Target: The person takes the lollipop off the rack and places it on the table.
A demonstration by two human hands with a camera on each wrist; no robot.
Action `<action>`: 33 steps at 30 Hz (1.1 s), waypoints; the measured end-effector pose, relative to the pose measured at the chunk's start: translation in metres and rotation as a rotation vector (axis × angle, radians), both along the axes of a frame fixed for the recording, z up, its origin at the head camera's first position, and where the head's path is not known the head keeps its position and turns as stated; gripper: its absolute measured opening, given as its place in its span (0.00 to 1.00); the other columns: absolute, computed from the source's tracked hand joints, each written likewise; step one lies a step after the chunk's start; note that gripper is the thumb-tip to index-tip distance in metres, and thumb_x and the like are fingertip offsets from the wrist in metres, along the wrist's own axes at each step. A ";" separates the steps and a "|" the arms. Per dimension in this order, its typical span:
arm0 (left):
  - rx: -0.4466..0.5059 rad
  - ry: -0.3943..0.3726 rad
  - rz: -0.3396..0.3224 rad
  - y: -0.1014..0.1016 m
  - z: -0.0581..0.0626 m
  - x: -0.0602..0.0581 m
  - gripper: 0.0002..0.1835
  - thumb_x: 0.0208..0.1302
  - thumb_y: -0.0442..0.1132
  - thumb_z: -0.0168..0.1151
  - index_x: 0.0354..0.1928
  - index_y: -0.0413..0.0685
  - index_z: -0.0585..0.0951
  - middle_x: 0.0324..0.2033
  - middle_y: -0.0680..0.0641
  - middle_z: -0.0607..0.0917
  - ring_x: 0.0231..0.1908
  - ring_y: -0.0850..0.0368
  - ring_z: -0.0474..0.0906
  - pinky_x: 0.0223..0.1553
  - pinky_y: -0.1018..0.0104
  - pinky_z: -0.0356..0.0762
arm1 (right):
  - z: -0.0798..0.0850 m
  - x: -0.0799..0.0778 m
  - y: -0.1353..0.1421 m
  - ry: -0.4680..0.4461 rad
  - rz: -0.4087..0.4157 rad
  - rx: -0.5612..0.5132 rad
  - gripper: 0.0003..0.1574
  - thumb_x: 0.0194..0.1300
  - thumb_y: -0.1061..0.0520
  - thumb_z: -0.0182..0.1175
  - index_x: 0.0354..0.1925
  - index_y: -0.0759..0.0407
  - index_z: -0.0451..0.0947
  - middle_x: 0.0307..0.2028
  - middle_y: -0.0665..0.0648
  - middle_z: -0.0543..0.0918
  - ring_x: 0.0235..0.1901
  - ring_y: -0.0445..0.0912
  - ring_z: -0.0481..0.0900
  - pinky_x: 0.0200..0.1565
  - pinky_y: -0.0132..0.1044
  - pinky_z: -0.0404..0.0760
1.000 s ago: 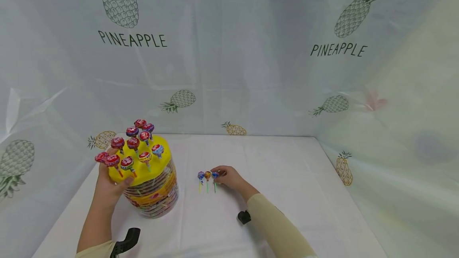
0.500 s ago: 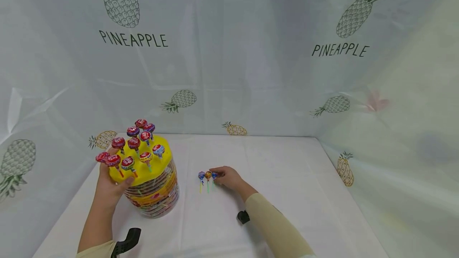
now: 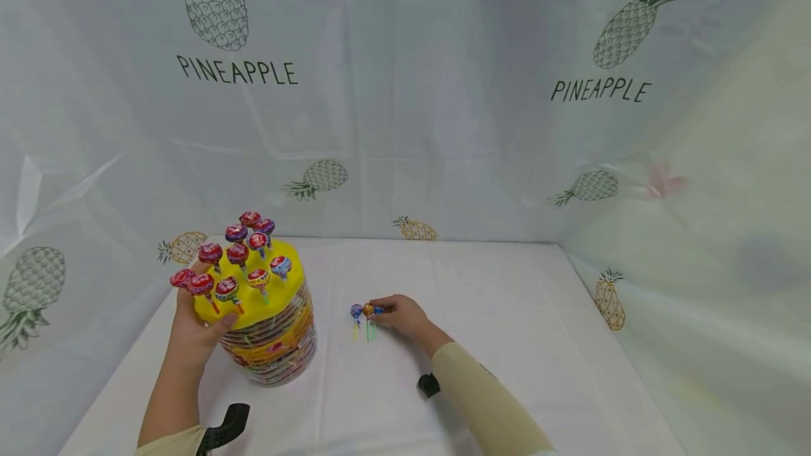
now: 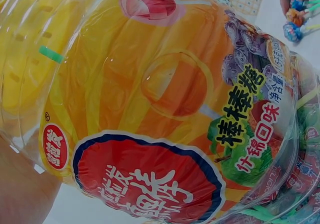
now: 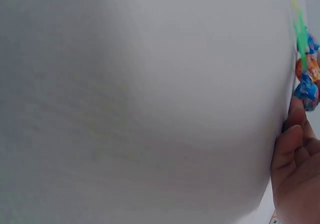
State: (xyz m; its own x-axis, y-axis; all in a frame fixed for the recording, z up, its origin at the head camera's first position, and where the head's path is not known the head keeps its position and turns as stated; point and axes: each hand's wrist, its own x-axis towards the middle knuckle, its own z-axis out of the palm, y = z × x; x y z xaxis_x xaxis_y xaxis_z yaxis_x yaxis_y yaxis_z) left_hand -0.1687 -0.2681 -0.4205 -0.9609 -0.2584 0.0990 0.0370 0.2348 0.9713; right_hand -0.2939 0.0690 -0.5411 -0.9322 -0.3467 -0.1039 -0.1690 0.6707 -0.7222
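Observation:
My left hand grips the upper rim of a large clear candy jar, thumb over the edge of its yellow lid. The jar leans slightly. Several red, purple and blue wrapped lollipops stand stick-down in the lid. To the right, my right hand holds a blue lollipop at its head, with the fingertips around it. That lollipop lies against an orange lollipop, and a second blue lollipop lies on the far left of this short row, sticks toward me. The left wrist view shows the jar's orange label.
A white cloth covers the table. Behind it hangs a pale curtain printed with pineapples. Black wrist-camera mounts sit on both forearms, the left mount low beside the jar.
My right hand has shifted slightly left, sliding the nearest blue lollipop up against the orange one, so the sticks lie closer together. The left hand and jar stay in place.

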 end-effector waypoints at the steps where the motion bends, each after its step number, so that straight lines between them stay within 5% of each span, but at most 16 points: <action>1: 0.004 0.004 0.000 0.000 0.000 0.000 0.47 0.65 0.40 0.64 0.73 0.78 0.43 0.72 0.39 0.52 0.72 0.43 0.49 0.56 0.83 0.62 | -0.001 0.000 0.000 0.006 -0.008 0.006 0.23 0.59 0.48 0.70 0.54 0.45 0.83 0.35 0.45 0.77 0.33 0.43 0.70 0.35 0.37 0.69; 17: -0.016 0.032 0.001 0.000 0.000 0.000 0.47 0.66 0.40 0.63 0.74 0.80 0.44 0.71 0.40 0.52 0.72 0.44 0.49 0.54 0.85 0.64 | -0.003 0.000 -0.001 0.027 -0.072 -0.011 0.19 0.60 0.50 0.69 0.51 0.46 0.85 0.32 0.45 0.77 0.32 0.42 0.70 0.34 0.36 0.70; 33: -0.023 0.059 0.001 0.001 0.000 0.000 0.47 0.66 0.39 0.63 0.74 0.79 0.45 0.71 0.39 0.53 0.71 0.44 0.52 0.51 0.86 0.66 | 0.000 -0.001 -0.002 0.052 -0.037 0.088 0.24 0.56 0.51 0.72 0.54 0.43 0.84 0.28 0.47 0.74 0.27 0.41 0.68 0.28 0.33 0.66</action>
State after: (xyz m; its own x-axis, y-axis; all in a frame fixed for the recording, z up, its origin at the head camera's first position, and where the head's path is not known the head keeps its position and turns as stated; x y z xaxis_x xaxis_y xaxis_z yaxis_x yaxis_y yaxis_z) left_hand -0.1686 -0.2668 -0.4202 -0.9530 -0.2562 0.1619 0.0942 0.2575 0.9617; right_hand -0.2945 0.0671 -0.5414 -0.9492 -0.3032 -0.0840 -0.1780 0.7378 -0.6512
